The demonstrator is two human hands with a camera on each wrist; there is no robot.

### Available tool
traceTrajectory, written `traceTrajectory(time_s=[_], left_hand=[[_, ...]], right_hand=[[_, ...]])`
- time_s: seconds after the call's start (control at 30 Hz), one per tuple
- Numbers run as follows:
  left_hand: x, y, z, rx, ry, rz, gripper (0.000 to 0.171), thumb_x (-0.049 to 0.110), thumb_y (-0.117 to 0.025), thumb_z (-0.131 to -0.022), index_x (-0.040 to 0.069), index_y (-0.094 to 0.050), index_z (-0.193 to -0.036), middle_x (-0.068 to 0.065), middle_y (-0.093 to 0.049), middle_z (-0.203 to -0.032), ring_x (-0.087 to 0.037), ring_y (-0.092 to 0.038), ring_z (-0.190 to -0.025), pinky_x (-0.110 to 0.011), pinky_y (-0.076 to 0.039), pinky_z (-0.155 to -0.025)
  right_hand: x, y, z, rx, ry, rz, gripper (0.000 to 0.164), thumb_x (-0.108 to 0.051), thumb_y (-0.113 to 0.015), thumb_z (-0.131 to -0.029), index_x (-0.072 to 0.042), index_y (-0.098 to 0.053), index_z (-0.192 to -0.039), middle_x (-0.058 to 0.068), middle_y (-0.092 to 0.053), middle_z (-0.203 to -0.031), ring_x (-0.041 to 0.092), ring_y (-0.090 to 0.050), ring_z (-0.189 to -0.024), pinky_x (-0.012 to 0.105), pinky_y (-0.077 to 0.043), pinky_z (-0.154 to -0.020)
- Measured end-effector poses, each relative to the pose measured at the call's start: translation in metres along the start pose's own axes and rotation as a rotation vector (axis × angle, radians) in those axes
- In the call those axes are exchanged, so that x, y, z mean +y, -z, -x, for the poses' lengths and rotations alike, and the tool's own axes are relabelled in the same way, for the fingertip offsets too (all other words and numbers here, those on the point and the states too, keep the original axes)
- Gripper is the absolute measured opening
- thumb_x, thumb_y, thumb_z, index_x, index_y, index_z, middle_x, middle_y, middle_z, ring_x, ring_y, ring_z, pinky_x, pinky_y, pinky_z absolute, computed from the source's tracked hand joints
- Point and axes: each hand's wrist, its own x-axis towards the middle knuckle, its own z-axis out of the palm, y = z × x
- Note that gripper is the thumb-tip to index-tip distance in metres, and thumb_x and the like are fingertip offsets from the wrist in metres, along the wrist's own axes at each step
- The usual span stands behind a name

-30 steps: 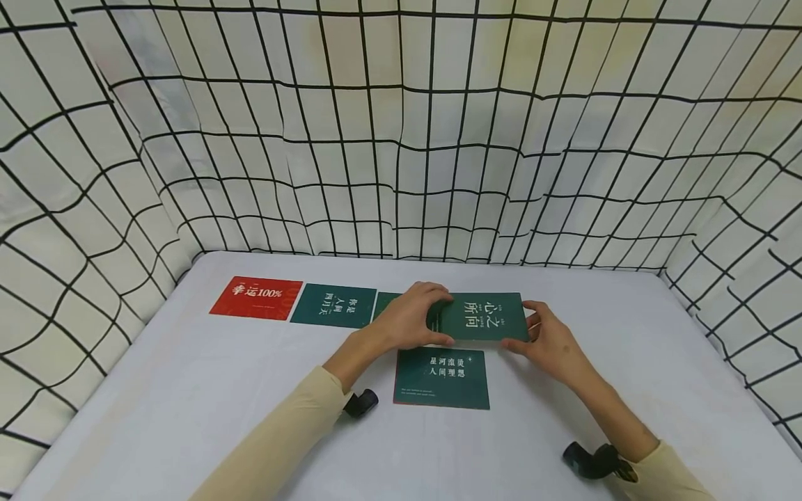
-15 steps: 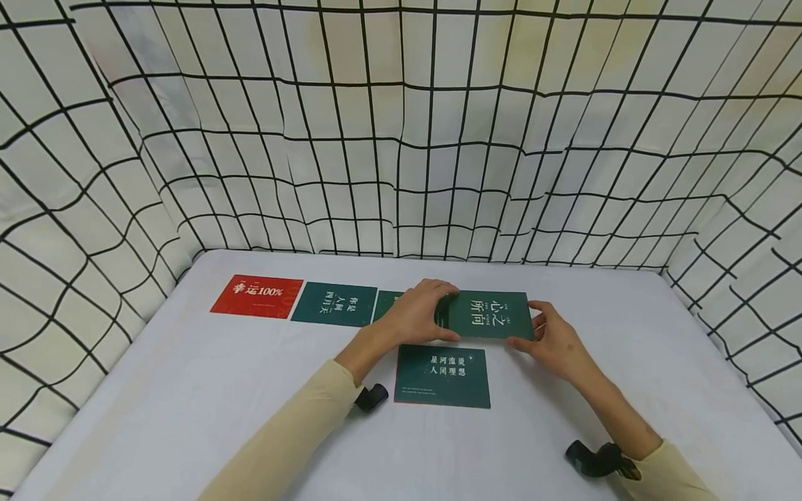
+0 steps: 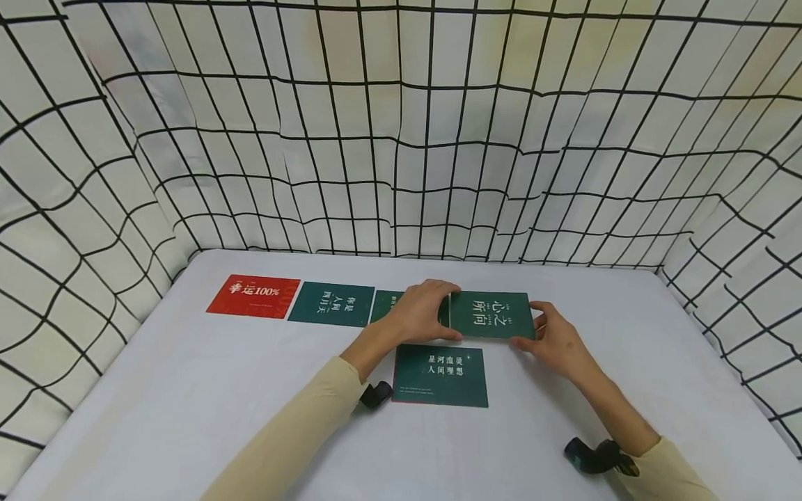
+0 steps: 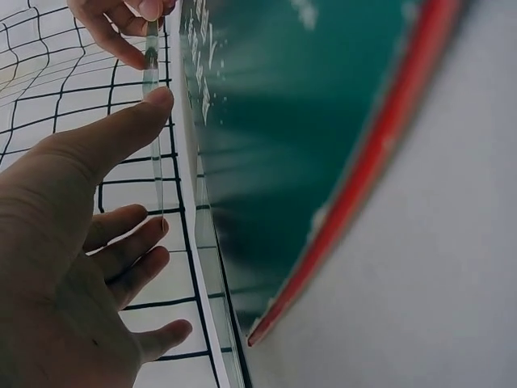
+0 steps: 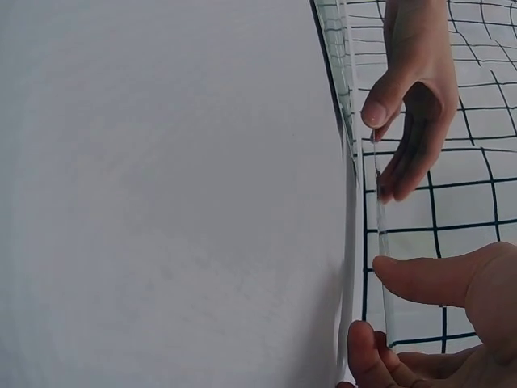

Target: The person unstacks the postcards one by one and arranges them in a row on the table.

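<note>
Both hands hold a green postcard [image 3: 489, 313] with white lettering at the right end of a row. My left hand [image 3: 421, 312] grips its left end, thumb at the near edge and fingers at the far edge. At the right end, my right hand [image 3: 554, 341] holds it between thumb and fingers. Both wrist views show this postcard edge-on, close over the table. Partly behind my left hand lies another green postcard [image 3: 383, 306]. Nearer to me is a small pile topped by a green postcard [image 3: 441, 386]; a red edge [image 4: 355, 182] shows below it.
Farther left in the row lie a green postcard [image 3: 332, 304] and a red postcard [image 3: 253, 296]. A white cloth covers the table [image 3: 156, 390]. White walls with black netting [image 3: 413, 174] rise behind it and at both sides. Black wrist devices [image 3: 592, 456] sit near the sleeves.
The held postcard has shifted slightly right with both hands, and its left edge now shows beside the postcard behind my left hand. The pile and the far left postcards stay in place.
</note>
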Motion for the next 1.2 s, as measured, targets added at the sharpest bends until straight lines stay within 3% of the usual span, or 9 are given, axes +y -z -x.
traceTrajectory(time_s=[0.4,0.7,0.9,1.2], left_hand=[[0.000,-0.001,-0.004,-0.043,0.007,-0.015,0.087,0.047,-0.086,-0.084,0.011,-0.049,-0.154,-0.007,-0.052,-0.159,-0.027,-0.043,-0.152,-0.049,-0.035,-0.127],[-0.003,-0.003,-0.008,-0.058,0.047,-0.008,0.087,0.047,-0.086,-0.084,0.013,-0.048,-0.155,-0.005,-0.050,-0.160,-0.026,-0.038,-0.155,-0.064,-0.013,-0.131],[-0.006,-0.003,-0.009,-0.086,0.062,-0.007,0.090,0.049,-0.084,-0.085,0.014,-0.044,-0.158,-0.005,-0.047,-0.163,-0.026,-0.037,-0.157,-0.064,-0.011,-0.132],[-0.009,-0.005,-0.009,-0.101,0.056,0.011,0.095,0.048,-0.084,-0.085,0.015,-0.038,-0.161,-0.007,-0.046,-0.164,-0.027,-0.036,-0.157,-0.064,-0.012,-0.131]], right_hand=[[0.004,-0.001,-0.006,-0.016,-0.002,0.007,0.083,-0.014,-0.080,-0.089,0.010,-0.033,-0.154,0.025,-0.061,-0.116,0.032,-0.062,-0.101,0.034,-0.053,-0.076],[0.005,-0.002,-0.011,-0.024,-0.018,0.013,0.080,-0.014,-0.079,-0.091,0.011,-0.034,-0.153,0.026,-0.060,-0.116,0.031,-0.058,-0.098,0.032,-0.052,-0.075],[0.005,-0.001,-0.011,-0.025,-0.032,0.022,0.075,-0.015,-0.078,-0.092,0.013,-0.039,-0.150,0.029,-0.060,-0.122,0.033,-0.057,-0.102,0.033,-0.054,-0.078],[0.004,-0.003,-0.009,-0.024,-0.035,0.045,0.073,-0.016,-0.079,-0.090,0.015,-0.044,-0.146,0.028,-0.060,-0.116,0.034,-0.058,-0.099,0.035,-0.055,-0.077]])
